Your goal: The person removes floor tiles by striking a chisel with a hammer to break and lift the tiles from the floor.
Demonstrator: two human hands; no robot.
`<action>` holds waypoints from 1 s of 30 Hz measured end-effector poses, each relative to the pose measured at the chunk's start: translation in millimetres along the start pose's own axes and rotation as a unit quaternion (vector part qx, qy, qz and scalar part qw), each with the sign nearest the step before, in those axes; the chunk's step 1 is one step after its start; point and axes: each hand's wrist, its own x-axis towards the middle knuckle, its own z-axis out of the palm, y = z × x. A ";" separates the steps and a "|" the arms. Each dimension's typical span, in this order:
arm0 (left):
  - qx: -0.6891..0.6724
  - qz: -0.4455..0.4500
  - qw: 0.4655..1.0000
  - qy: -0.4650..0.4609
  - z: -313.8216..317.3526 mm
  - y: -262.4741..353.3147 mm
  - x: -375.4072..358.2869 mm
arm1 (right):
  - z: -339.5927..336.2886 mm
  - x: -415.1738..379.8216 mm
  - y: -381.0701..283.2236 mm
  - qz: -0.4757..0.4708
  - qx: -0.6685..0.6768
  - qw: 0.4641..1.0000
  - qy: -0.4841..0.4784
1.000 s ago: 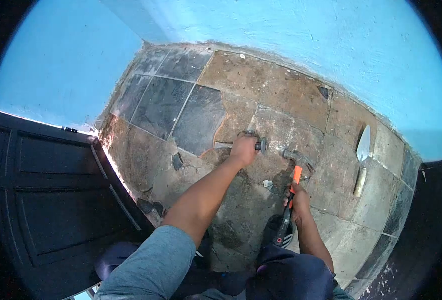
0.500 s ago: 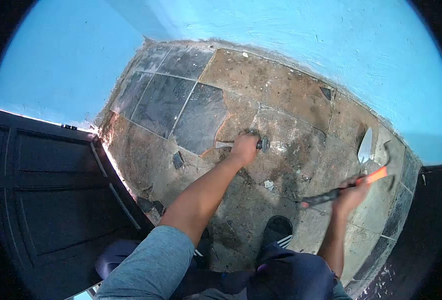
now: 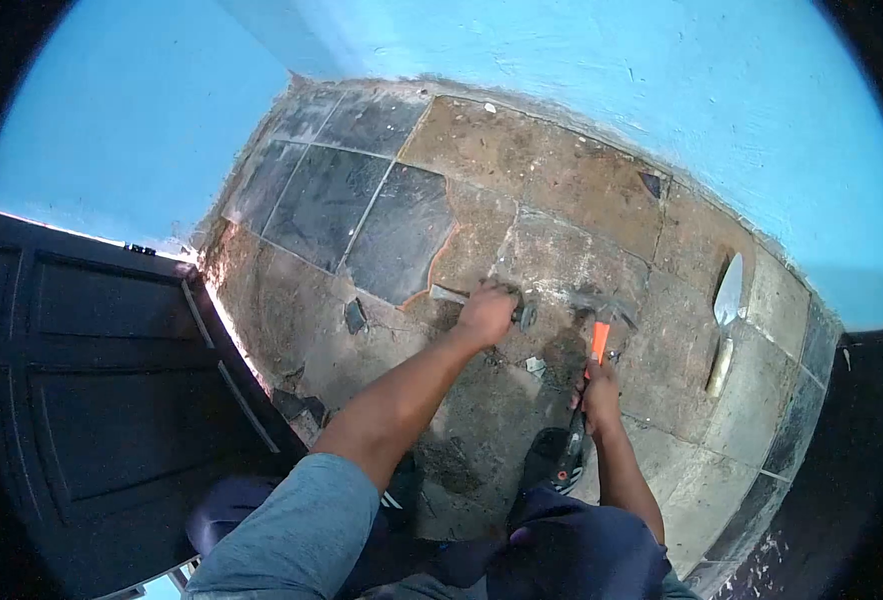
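Observation:
My left hand (image 3: 487,315) is wrapped round a chisel (image 3: 448,294) lying low over the floor. Its blade end points left, right at the broken edge of a dark tile (image 3: 392,235); its round guarded butt sticks out on the right. A claw hammer (image 3: 600,343) with an orange neck and black grip is held in my right hand (image 3: 601,396). The hammer head is a short way right of the chisel's butt, apart from it. Bare, rough mortar shows under both hands.
A trowel (image 3: 729,292) lies on the right side of the floor. Tile shards (image 3: 356,316) and a pale chip (image 3: 535,367) are scattered about. Blue walls (image 3: 582,60) rise behind, and a dark panelled door (image 3: 132,390) stands at the left. My sandalled feet are below.
My right hand has swung the hammer leftward and turned it, bringing its head close to the chisel's butt. The trowel's handle is now uncovered. My left hand stays nearly in place.

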 end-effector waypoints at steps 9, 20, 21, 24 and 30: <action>0.015 0.100 0.995 -0.007 -5.6 -3.0 -41.5 | 3.5 -24.6 16.3 0.111 0.221 0.967 -0.067; -0.013 0.240 0.970 -0.014 7.4 -28.5 -45.9 | 11.1 -29.9 13.9 0.131 0.186 0.973 -0.033; -0.017 0.239 0.971 -0.022 8.8 -30.7 -42.8 | 11.0 -30.9 10.9 0.135 0.188 0.972 -0.026; -0.008 0.189 0.982 -0.021 3.0 -24.2 -37.5 | 1.3 -40.0 -7.3 0.114 0.088 0.989 0.010; 0.007 0.085 0.996 -0.009 2.3 -16.4 -7.9 | -44.0 -51.2 -21.5 -0.098 0.029 0.986 0.129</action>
